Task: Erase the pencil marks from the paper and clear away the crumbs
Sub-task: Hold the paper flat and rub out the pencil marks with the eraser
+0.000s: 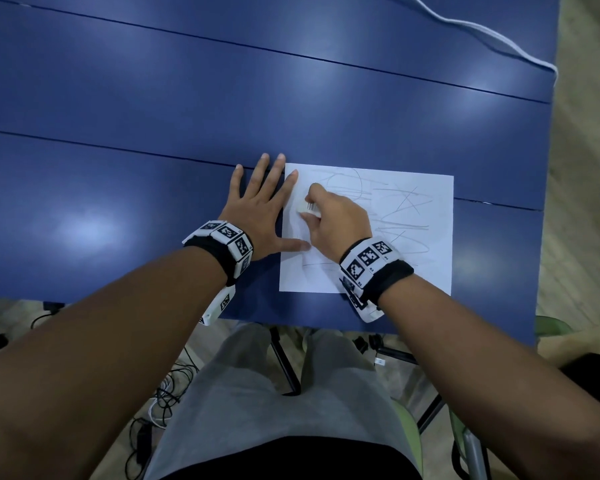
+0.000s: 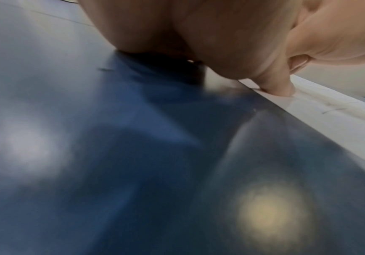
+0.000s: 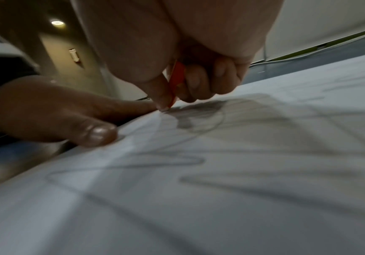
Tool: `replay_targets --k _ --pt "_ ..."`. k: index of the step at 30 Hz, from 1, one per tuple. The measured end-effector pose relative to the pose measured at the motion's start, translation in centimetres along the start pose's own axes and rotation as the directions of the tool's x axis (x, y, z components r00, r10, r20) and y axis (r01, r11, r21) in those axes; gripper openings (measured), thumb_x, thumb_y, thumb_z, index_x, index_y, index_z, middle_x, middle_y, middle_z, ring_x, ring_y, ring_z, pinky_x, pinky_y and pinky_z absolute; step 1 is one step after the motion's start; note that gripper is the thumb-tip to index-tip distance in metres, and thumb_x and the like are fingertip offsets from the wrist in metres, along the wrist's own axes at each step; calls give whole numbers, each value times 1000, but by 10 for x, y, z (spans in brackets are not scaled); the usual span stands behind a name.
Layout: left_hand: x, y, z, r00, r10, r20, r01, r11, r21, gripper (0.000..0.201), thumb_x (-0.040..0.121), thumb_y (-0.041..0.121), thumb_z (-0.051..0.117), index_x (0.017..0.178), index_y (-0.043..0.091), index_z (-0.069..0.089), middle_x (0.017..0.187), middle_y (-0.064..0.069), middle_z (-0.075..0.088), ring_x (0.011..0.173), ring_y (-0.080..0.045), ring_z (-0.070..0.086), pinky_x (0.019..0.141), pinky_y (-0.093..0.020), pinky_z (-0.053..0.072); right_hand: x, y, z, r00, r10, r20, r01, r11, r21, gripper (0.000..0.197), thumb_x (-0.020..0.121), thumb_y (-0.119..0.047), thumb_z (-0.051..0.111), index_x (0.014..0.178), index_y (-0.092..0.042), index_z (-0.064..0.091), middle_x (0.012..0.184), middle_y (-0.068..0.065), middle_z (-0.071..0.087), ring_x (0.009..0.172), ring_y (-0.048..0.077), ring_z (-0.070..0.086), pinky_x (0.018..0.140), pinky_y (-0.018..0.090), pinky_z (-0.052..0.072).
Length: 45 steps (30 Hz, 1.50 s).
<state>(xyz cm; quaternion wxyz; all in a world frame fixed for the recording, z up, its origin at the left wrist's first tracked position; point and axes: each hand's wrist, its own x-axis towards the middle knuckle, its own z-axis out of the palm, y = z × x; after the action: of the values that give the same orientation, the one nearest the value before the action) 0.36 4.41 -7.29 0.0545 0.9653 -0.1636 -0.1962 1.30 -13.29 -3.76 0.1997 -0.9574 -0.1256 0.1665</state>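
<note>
Paper: one sheet; left hand fingers spread flat; right hand fingers pinching one eraser.

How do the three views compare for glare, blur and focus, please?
Head view: sharp, with soft ceiling-light glare patches on the blue table. Left wrist view: table blurred, two hazy light blooms; left hand close and soft. Right wrist view: the near paper is out of focus, pencil marks smeared; right hand dim.

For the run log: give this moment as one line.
left hand flat, thumb pinning paper edge | right hand pinching eraser on paper | pencil marks mostly remaining | table blue
</note>
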Motion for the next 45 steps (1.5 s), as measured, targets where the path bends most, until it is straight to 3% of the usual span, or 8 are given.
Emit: replay_targets --k 3,11,18,25,30,35,39,45 --pt "0 0 0 1000 -2 1 2 1000 -18 126 69 98 31 160 21 -10 166 -4 -26 153 -27 -24 120 -61 -11 4 14 -6 997 74 -33 -73 997 34 22 94 -31 56 108 -17 50 93 0 66 83 26 59 67 35 47" --pt "-7 -5 2 996 73 -42 -76 996 -49 114 77 92 23 162 22 -7 167 -7 -22 153 -30 -23 120 -63 -11 0 17 -2 994 97 -42 -91 988 126 21 94 -27 57 108 -14 49 100 1 64 85 26 58 71 38 48" --pt "-13 -3 6 993 114 27 -114 994 2 132 64 101 33 161 22 -9 167 -4 -23 152 -29 -24 117 -67 -13 -3 14 -2 992 116 -53 -111 990 84 21 93 -29 56 109 -16 50 105 -1 63 89 24 59 70 36 49" --pt "-13 -2 4 995 90 43 -91 996 20 134 64 101 36 161 22 -10 166 -3 -25 152 -29 -26 117 -67 -13 -26 5 -1 993 -6 121 6 1000 0 18 93 -28 55 108 -19 49 103 -1 64 90 25 59 73 36 49" --pt "-12 -2 2 995 91 52 -92 996 13 134 63 102 33 161 22 -12 166 -3 -27 151 -29 -27 117 -65 -15 -22 4 -4 997 34 73 -33 999 -15 19 95 -30 54 109 -18 48 103 0 65 89 26 60 69 35 47" --pt "-14 -1 3 995 94 31 -95 995 10 133 63 104 25 161 21 -10 167 -3 -24 152 -29 -25 117 -67 -12 -37 -8 8 976 -59 210 66 997 -27 18 97 -29 48 110 -19 43 106 1 65 89 29 61 68 36 47" --pt "-12 0 3 994 100 37 -100 995 11 133 62 103 27 161 21 -10 167 -3 -24 152 -29 -25 117 -68 -12 -32 -3 7 993 23 113 -22 1000 -9 18 96 -31 50 108 -19 44 104 -1 67 86 27 62 68 36 49" --pt "-14 -1 2 995 92 36 -92 996 3 133 62 103 26 161 21 -9 167 -3 -24 152 -29 -25 117 -68 -11 -34 -7 8 988 -26 154 33 999 -42 18 97 -31 49 108 -19 44 103 0 66 87 28 61 68 37 49"
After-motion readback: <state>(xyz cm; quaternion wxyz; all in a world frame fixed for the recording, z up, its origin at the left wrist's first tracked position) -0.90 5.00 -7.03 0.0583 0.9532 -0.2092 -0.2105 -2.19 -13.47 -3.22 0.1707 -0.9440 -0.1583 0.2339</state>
